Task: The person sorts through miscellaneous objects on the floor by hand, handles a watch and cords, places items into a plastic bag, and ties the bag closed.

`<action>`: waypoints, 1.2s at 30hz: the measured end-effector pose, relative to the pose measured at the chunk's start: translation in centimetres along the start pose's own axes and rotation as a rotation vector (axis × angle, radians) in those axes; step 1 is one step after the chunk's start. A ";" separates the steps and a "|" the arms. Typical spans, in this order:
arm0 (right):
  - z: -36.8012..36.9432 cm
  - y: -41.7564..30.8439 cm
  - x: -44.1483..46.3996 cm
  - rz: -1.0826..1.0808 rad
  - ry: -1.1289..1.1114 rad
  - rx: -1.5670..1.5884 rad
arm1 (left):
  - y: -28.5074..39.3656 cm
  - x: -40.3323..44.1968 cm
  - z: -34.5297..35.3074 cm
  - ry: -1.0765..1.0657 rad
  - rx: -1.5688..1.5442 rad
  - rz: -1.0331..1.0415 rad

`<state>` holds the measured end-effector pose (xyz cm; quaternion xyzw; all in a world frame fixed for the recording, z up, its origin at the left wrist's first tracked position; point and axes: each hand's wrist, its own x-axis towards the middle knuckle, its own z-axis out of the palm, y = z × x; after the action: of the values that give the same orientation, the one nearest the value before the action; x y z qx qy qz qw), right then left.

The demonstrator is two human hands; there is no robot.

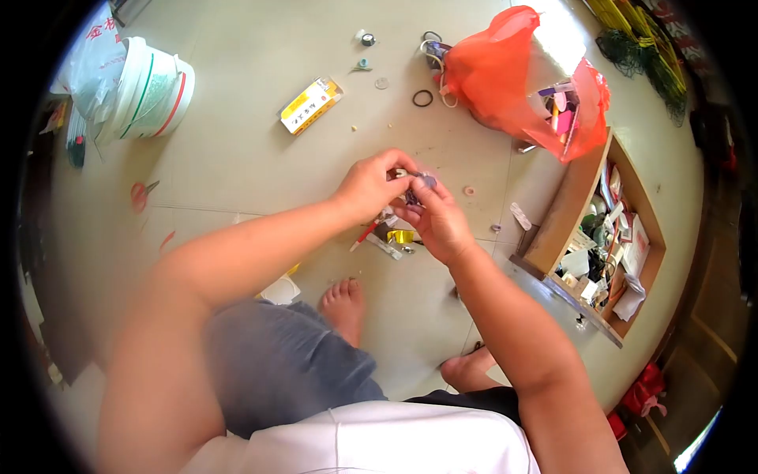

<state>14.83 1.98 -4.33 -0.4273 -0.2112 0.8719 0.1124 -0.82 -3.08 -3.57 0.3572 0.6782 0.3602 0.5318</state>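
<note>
My left hand point(373, 186) and my right hand point(439, 220) meet over the floor in the middle of the head view. Between their fingertips is a small dark purplish item point(411, 195), mostly covered, so its kind does not show. Both hands are closed on it, thumbs and fingers pinched. On the floor just below them lie a red pen-like stick point(364, 236), a shiny yellow piece point(401, 236) and other small bits. A small pink ring point(470, 191) is to the right of my right hand.
A wooden drawer point(555, 217) full of odds and ends sits at right, below an open red plastic bag point(493, 75). A yellow and white box point(310, 106), a black hair tie point(422, 98), scissors point(140, 194) and a white bucket point(154, 91) are on the tiled floor.
</note>
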 end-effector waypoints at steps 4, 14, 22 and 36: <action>0.1 -2.2 -0.7 -0.188 0.023 0.234 | 1.6 0.7 0.8 0.184 0.516 0.540; -4.6 -21.6 -4.4 -1.129 0.555 -1.240 | 1.4 0.2 -0.7 0.180 0.236 0.288; -3.9 -10.8 -6.9 -0.733 0.025 -1.652 | -5.2 -2.2 -0.4 -0.232 0.807 0.558; -8.5 2.1 -4.3 -0.417 -0.078 -1.901 | -7.4 -2.9 -0.4 -0.412 1.002 0.423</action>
<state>24.18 0.79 -6.95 -0.2649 -0.9018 0.3140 -0.1343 -1.47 -9.27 -8.56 0.7556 0.5624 0.0169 0.3353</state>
